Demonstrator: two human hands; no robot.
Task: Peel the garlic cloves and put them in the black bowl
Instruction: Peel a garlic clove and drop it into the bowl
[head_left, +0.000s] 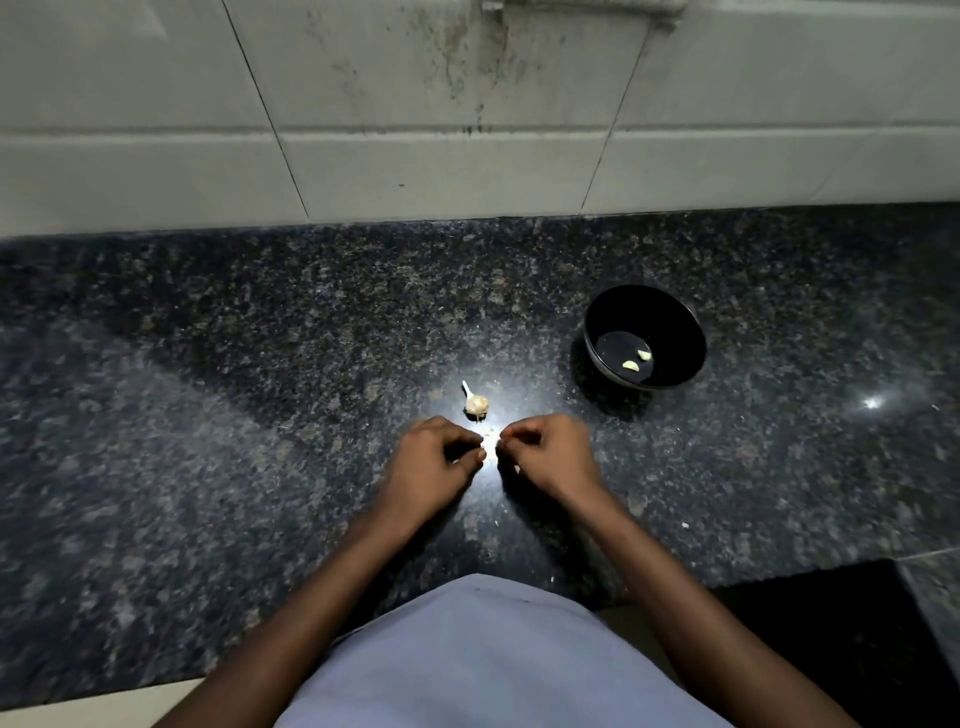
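Observation:
A small garlic bulb piece (476, 403) with a white stalk lies on the dark granite counter (208, 389), just beyond my hands. My left hand (435, 462) and my right hand (545, 452) are side by side over the counter, fingers curled, fingertips almost meeting. Between the fingertips shows a small pale bit, a garlic clove (484, 451), mostly hidden; the left fingers pinch it. A pale scrap (517, 470) shows under my right hand's fingers. The black bowl (670, 312) stands to the right and farther back, with two peeled cloves (637, 360) inside.
A white tiled wall (415, 130) rises behind the counter. Small flakes of garlic skin (684, 525) lie scattered on the granite near my right forearm. A dark mat or opening (831, 623) sits at the lower right. The counter's front edge runs along the bottom left.

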